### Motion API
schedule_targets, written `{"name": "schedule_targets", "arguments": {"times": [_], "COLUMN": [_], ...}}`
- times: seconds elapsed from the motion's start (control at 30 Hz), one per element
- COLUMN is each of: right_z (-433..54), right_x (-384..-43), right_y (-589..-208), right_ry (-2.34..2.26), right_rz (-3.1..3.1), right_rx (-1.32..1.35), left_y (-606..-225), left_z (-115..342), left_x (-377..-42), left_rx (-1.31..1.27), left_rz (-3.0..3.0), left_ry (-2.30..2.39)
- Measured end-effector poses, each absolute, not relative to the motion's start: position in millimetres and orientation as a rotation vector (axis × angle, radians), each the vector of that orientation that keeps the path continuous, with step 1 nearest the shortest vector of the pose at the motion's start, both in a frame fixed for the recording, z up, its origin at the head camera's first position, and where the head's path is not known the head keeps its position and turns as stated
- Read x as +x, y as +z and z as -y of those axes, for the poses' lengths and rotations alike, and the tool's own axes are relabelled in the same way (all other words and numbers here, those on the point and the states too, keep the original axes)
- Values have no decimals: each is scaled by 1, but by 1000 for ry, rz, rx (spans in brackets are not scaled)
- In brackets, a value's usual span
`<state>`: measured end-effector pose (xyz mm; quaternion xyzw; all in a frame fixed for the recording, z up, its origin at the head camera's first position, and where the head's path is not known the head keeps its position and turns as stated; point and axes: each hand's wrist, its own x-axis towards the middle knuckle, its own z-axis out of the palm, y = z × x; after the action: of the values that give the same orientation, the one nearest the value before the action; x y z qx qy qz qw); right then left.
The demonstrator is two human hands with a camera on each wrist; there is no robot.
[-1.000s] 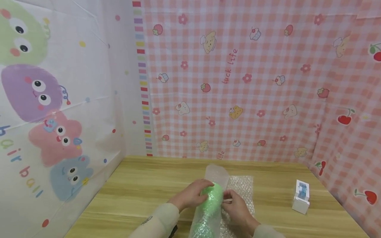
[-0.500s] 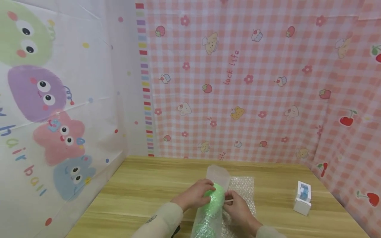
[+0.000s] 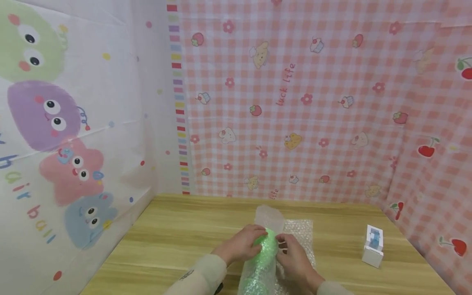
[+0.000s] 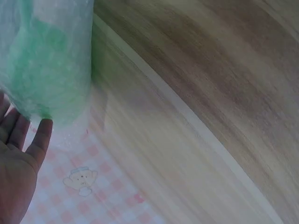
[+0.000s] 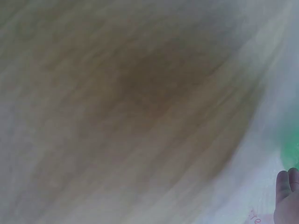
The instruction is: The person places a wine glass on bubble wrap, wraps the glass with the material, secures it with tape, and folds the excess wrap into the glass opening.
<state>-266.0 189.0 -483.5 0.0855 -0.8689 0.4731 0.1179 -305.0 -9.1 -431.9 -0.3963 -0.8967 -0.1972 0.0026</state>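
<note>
A green object lies rolled inside clear bubble wrap on the table; its kind is blurred by the wrap. My left hand grips the roll from the left, fingers curved over its top and thumb nearer me. In the left wrist view, the fingertips of my left hand touch the wrapped green object. At the roll's right edge, the bent fingers and thumb of my right hand hold the wrap. The right wrist view catches only part of this hand beside a bit of green.
Flat bubble wrap spreads to the right beneath the roll, and an unfilled wrap end sticks out beyond it. A small white box with a blue piece on top stands at the right. Patterned cloths hang behind the wooden table.
The small white strip between my right fingers earlier no longer shows. My right fingers have drawn in against the roll's edge. The left hand keeps its place on the roll.
</note>
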Motion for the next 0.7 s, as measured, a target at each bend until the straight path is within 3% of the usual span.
{"name": "schedule_targets", "arguments": {"times": [0.7], "right_z": [-187], "right_x": [-266], "right_y": [-489], "right_ry": [1518], "right_rz": [2455], "right_rx": [178], "left_y": [-436], "left_z": [17], "left_x": [-308], "left_rx": [-1268], "left_rz": [2776], "left_ry": [-824]}}
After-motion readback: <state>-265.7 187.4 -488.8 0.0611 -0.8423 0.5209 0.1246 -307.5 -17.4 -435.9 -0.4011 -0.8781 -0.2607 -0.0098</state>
